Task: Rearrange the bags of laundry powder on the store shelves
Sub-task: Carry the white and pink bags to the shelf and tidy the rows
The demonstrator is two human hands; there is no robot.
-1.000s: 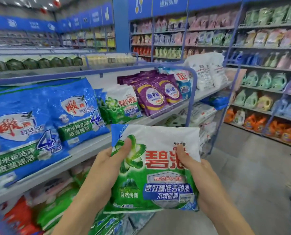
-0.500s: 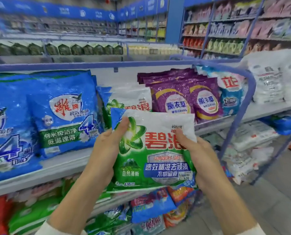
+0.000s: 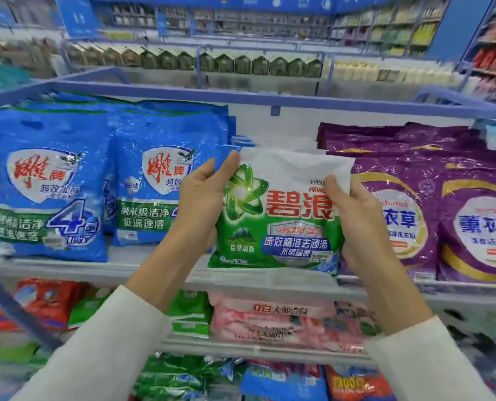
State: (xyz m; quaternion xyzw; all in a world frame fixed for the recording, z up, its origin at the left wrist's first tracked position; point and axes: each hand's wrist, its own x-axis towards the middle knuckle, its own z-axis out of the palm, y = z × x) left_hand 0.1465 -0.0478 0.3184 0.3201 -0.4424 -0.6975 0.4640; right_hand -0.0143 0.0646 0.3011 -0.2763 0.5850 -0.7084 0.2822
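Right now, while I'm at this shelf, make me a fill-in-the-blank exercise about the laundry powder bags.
The left hand and the right hand grip one bag, white on top and ____ below.
The bags on its left are ____.
The bags on its right are ____.
Missing words: green, blue, purple.

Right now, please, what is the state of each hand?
Left hand: holds the green and white bag at its left edge.
Right hand: holds the same bag at its right edge.
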